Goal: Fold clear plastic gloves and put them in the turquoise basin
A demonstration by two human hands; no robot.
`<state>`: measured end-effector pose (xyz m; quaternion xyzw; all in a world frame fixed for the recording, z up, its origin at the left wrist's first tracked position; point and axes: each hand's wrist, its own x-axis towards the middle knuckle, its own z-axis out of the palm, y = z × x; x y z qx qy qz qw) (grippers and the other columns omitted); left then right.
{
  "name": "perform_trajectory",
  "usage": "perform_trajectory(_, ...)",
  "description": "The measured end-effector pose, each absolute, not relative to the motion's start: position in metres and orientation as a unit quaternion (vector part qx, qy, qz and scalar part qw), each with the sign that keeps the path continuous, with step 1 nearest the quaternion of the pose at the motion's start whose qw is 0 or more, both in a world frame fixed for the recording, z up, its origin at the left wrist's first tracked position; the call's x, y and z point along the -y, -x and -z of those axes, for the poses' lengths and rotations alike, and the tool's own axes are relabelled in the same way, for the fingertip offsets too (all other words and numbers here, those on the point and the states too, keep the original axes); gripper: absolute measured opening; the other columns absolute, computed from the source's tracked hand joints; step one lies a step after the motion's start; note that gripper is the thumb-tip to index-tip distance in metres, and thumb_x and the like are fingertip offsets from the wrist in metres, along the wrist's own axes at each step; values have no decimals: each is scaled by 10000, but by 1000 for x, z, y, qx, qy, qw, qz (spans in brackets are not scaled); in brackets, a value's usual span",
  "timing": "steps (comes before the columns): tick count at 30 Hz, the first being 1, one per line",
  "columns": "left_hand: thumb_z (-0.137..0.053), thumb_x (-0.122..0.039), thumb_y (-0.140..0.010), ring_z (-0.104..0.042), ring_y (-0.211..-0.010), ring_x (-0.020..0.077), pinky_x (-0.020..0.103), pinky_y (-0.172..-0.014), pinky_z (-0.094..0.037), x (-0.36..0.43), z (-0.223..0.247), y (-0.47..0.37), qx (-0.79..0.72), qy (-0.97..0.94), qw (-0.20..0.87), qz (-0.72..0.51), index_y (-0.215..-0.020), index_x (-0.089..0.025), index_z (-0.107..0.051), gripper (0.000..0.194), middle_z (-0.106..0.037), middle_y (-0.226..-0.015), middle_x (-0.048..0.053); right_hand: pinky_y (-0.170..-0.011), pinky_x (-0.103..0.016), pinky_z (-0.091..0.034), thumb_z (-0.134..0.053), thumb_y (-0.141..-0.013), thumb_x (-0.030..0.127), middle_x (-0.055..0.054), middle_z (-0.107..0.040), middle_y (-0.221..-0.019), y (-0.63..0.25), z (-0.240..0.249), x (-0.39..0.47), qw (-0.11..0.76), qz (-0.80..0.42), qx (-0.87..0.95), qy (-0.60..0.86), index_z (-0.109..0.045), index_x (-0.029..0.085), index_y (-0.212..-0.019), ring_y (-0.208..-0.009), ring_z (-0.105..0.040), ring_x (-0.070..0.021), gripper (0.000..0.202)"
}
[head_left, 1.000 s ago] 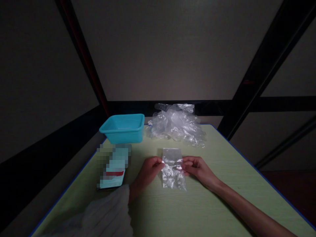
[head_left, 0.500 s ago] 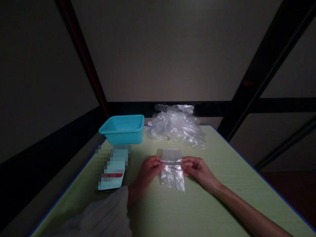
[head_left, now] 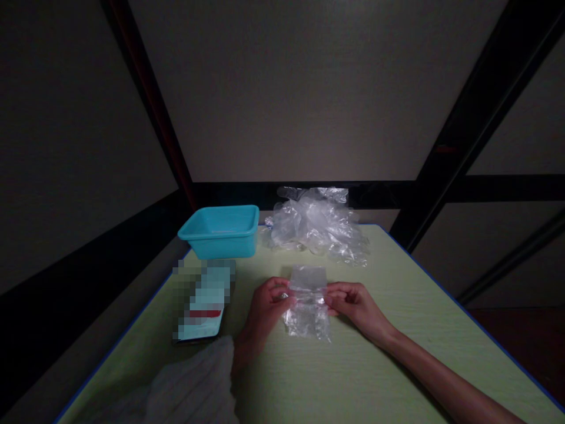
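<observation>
A thin, clear plastic glove (head_left: 308, 278) lies folded on the table between my hands, its upper part smooth and its lower part crinkled. My left hand (head_left: 270, 303) pinches its left edge at the fold between thumb and fingers. At the opposite edge, my right hand (head_left: 351, 299) holds the fold in the same kind of pinch. The glove's finger shapes cannot be made out. Beyond my hands is a loose heap of clear plastic gloves (head_left: 315, 227), some with rounded finger ends showing.
A turquoise plastic basin (head_left: 225, 244) stands at the table's far left corner. Nearer, left of my left hand, lies a phone (head_left: 207, 306) with a lit, blurred screen. The pale green table (head_left: 353, 383) has a blue edge and meets a wall at the back.
The glove's lower part has become more bunched and spread to the left near my left fingers. Both hands keep their pinch in nearly the same place.
</observation>
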<state>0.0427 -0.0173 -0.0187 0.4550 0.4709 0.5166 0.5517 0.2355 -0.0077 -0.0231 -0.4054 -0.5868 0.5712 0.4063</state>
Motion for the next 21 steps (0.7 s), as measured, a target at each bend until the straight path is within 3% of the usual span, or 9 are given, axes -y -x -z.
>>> perform_trajectory(11, -682, -125, -523, -630, -572, 167, 213, -520, -447, 17, 22, -42, -479, -448, 545, -522, -1077, -98, -597, 562, -685, -641, 18, -520, -244, -463, -722, -625, 404, -4, -631, -497, -234, 17, 9, 421, -537, 614, 397, -716, 183, -544, -500, -554, -126, 235)
perform_trajectory(18, -624, -93, -541, -624, -605, 150, 206, -522, -439, 19, 17, -43, -443, -459, 552, -537, -1063, -138, -579, 526, -722, -896, 83, -583, -259, -494, -591, -691, 246, -60, -726, -718, -237, 20, 9, 478, -443, 655, 382, -746, 209, -635, -637, -640, -166, 169)
perform_trajectory(21, -648, -129, -559, -644, -725, 173, 222, -592, -465, 20, 18, -45, -431, -438, 575, -540, -1021, -146, -589, 466, -711, -944, 88, -593, -269, -498, -584, -692, 232, -56, -731, -737, -239, 19, 10, 499, -413, 650, 398, -747, 220, -646, -652, -648, -172, 170)
